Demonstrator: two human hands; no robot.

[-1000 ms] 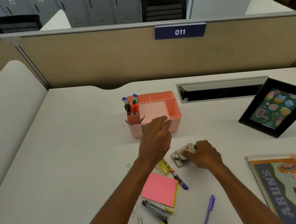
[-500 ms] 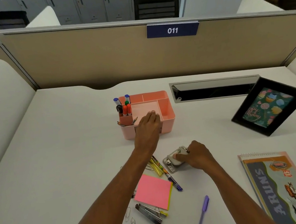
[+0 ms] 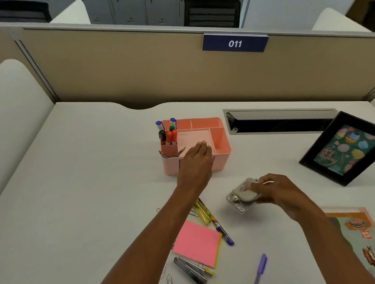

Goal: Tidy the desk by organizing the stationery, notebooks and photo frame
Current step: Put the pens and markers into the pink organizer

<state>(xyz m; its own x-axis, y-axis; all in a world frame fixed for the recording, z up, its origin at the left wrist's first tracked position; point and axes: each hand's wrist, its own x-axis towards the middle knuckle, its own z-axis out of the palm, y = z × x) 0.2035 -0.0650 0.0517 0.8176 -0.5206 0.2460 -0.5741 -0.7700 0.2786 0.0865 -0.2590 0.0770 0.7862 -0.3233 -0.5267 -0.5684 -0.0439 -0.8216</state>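
A pink desk organizer (image 3: 222, 145) stands mid-desk with markers (image 3: 168, 132) upright in its left slot. My left hand (image 3: 195, 164) rests flat on its front rim, fingers straight over the big compartment. My right hand (image 3: 277, 192) grips a grey hole punch (image 3: 243, 196), lifted slightly off the desk to the organizer's front right. Pink sticky notes (image 3: 196, 245), pens (image 3: 213, 220), a stapler (image 3: 191, 272), paper clips (image 3: 169, 283) and a purple pen (image 3: 260, 270) lie in front. A black photo frame (image 3: 349, 148) leans at the right; a notebook (image 3: 368, 245) lies below it.
A beige partition with a blue "011" sign (image 3: 235, 43) closes the desk's far side. A cable slot (image 3: 279, 119) is cut into the desk behind the organizer's right. White cushioned dividers (image 3: 6, 119) flank the left and right edges.
My right hand has lifted the hole punch off the desk. My left hand has stayed on the organizer's front rim. The camera view has tilted.
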